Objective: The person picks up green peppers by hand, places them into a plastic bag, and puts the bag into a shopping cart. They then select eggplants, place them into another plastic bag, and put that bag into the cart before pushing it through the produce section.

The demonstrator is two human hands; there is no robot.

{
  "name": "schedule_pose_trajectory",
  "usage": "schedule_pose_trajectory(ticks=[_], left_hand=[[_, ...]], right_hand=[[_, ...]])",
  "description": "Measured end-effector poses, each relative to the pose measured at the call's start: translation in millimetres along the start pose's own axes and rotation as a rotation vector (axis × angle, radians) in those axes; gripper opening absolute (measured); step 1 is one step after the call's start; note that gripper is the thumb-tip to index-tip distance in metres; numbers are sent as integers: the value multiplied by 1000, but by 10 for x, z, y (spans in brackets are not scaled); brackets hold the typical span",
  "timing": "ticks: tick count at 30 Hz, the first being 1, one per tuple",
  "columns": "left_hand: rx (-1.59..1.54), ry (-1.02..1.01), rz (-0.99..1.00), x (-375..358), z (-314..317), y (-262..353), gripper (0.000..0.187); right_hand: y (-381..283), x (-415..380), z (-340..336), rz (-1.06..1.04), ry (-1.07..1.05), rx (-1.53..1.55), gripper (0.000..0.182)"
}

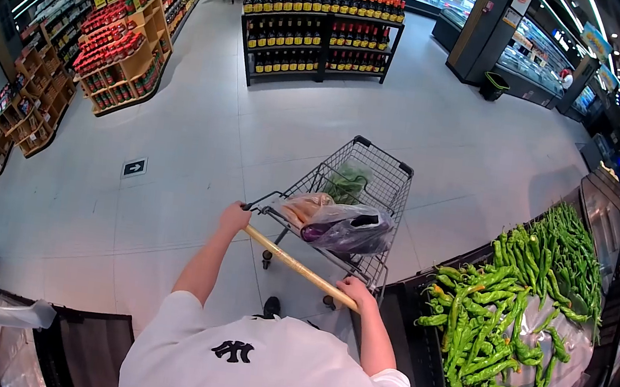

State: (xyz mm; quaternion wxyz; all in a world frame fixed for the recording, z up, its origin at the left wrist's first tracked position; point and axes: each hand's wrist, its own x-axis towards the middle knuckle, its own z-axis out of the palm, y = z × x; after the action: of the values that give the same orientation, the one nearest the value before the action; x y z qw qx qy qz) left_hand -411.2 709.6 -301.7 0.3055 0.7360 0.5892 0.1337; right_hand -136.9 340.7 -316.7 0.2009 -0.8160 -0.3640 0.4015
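My left hand (234, 217) is wrapped round the left end of the yellow handle (294, 263) of a shopping cart. Near the handle's other end, my right hand (357, 291) grips the same bar. Ahead of both hands is the wire basket of the shopping cart (382, 185). In it lie a clear plastic bag with dark purple eggplants (318, 231), a bag of orange-brown produce (307, 207) and a bag of green vegetables (348, 183). The bags partly cover one another.
Close on the right is a produce stand with green peppers (485, 346). A bottle display (321, 40) stands ahead, with a dark pillar (488, 37) and a bin (495, 86) to its right. Wooden shelves (148, 27) line the left. A floor arrow sign (134, 167) marks the pale tiles.
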Motion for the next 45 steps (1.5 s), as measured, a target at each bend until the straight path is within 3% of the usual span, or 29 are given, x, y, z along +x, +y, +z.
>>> schedule_pose_trajectory(ticks=[3, 5, 6, 9, 12, 13, 14, 16, 19, 20, 21, 23, 26, 31, 35, 38, 40, 41, 43, 45], left_hand=[[-173, 173, 117, 281, 43, 258, 34], [-307, 354, 168, 490, 185, 388, 33], [-353, 382, 192, 579, 286, 410, 40], [-484, 367, 313, 941, 584, 449, 51], [-636, -119, 187, 655, 205, 810, 58], [-662, -163, 197, 687, 359, 685, 58], [-688, -206, 205, 732, 535, 539, 57], [-117, -402, 529, 999, 1356, -530, 58], [-401, -832, 90, 199, 1733, -1681, 39], [-111, -999, -148, -102, 1547, -1855, 30], [187, -1170, 248, -300, 1390, -2251, 27], [337, -1269, 57, -447, 1126, -2438, 27], [279, -1175, -210, -133, 881, -2246, 27], [233, -1046, -309, 574, 705, -1687, 28], [236, -1024, -284, 1019, 863, -1283, 29], [331, -1077, -51, 1387, 1206, -1068, 29], [368, -781, 322, 1718, 1619, -683, 30], [369, -490, 413, 1844, 1823, -156, 30], [-129, -89, 567, 2107, 1929, 1257, 17], [-241, 40, 780, 2384, 1915, 2618, 16]], right_hand=[[-260, 84, -43, 26, 153, 120, 29], [-523, -16, -118, -150, 505, 10, 25], [-685, -107, -170, -179, 636, -16, 22], [-828, -322, -208, -207, 745, -52, 19], [-808, -466, -105, -150, 782, -290, 22], [-791, -465, -107, -114, 778, -417, 23], [-788, -425, -104, -170, 914, -448, 26], [-816, -323, -155, -85, 974, -477, 26], [-822, -144, -260, 77, 1019, -461, 26], [-810, -70, -303, 136, 1026, -439, 26], [-797, -14, -341, 147, 1030, -444, 26], [-745, 65, -437, 161, 1034, -463, 26], [-707, 227, -544, 213, 1030, -474, 26], [-731, 452, -812, 269, 985, -465, 27], [-719, 652, -1032, 185, 1009, -376, 31], [-659, 812, -1251, 214, 997, -328, 37], [-674, 908, -1396, 228, 1021, -279, 42], [-665, 957, -1468, 242, 1015, -265, 41], [-611, 1061, -1622, 279, 1016, -248, 41], [-526, 1174, -1748, 293, 1004, -245, 42]])
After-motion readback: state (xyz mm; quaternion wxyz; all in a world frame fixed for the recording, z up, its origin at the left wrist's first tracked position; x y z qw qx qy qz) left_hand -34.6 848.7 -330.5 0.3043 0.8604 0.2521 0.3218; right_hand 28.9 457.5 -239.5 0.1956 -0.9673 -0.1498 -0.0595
